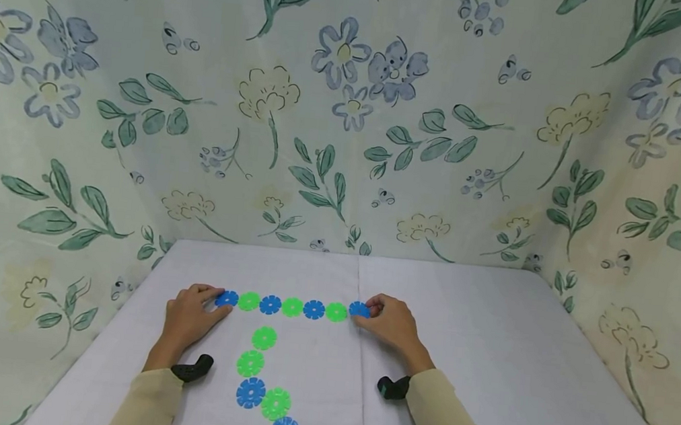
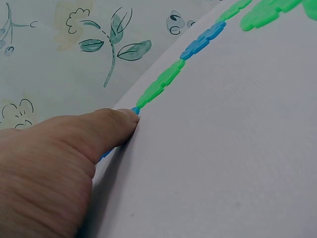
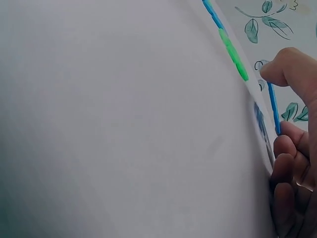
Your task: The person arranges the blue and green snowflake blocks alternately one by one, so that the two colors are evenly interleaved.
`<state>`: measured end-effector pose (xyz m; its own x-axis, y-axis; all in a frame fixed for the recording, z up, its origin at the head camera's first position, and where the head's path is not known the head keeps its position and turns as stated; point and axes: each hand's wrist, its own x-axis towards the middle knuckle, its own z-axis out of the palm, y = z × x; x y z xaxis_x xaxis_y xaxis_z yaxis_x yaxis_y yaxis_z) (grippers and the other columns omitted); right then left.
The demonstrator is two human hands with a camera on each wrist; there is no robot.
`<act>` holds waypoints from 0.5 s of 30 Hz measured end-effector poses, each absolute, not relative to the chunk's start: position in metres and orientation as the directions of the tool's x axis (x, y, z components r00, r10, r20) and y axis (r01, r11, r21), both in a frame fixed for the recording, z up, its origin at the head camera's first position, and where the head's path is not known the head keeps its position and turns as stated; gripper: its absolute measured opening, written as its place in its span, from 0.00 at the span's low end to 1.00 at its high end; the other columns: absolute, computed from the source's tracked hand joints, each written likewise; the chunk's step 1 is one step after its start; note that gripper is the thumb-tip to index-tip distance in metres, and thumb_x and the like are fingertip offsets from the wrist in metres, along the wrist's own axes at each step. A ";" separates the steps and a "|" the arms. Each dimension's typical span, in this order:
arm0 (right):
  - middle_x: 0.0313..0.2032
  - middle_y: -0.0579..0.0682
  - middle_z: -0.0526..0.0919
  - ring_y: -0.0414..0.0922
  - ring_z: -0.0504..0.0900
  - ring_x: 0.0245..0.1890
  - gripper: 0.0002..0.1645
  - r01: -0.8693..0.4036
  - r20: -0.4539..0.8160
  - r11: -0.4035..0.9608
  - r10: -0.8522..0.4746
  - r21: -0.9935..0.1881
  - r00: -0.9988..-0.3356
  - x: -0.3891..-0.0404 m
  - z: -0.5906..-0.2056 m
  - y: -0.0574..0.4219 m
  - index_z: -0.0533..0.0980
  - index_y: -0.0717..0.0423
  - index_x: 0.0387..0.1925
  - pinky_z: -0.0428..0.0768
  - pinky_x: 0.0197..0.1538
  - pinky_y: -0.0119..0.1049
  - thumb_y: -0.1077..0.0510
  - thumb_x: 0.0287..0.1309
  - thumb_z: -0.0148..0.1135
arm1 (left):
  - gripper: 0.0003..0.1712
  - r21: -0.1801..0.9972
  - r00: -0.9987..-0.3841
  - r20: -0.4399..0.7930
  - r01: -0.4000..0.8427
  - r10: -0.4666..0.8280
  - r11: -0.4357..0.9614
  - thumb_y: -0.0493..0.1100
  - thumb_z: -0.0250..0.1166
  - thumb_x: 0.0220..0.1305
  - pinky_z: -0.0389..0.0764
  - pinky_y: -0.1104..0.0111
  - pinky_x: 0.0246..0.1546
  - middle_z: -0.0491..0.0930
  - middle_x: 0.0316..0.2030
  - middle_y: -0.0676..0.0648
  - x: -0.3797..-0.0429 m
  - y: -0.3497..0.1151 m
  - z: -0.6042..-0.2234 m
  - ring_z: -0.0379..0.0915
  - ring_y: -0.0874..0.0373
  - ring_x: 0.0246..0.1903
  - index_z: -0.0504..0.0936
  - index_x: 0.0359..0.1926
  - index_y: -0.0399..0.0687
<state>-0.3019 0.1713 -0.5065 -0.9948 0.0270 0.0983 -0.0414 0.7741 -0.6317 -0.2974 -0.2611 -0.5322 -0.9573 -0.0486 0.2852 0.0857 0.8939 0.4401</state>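
Observation:
A row of flat plastic interlocking discs, blue and green in turn, lies across the white table. My left hand (image 1: 186, 319) is at the row's left end, thumb and fingertips on opposite edges of a blue disc (image 1: 227, 299). In the left wrist view its thumb (image 2: 116, 126) covers most of that disc. At the right end my right hand (image 1: 393, 324) pinches another blue disc (image 1: 359, 308) between thumb and fingers. The right wrist view shows this disc (image 3: 273, 106) raised on edge above the cloth, beside the last green disc (image 3: 233, 55).
Nearer the front lie loose discs: a green disc (image 1: 264, 338), another green disc (image 1: 251, 363), a blue disc (image 1: 250, 393) and more overlapping below. The white tablecloth (image 1: 466, 304) has a crease running front to back. A floral curtain (image 1: 344, 172) hangs behind.

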 end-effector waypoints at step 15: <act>0.28 0.42 0.80 0.41 0.75 0.30 0.23 -0.060 0.103 0.809 0.001 -0.585 -0.995 -0.300 -0.504 0.171 0.82 0.47 0.36 0.73 0.38 0.36 0.39 0.43 0.78 | 0.35 0.436 -0.962 0.271 0.086 -0.040 0.896 0.63 0.68 0.62 0.63 0.44 0.52 0.74 0.62 0.37 -0.298 -0.261 -0.532 0.69 0.37 0.59 0.79 0.64 0.51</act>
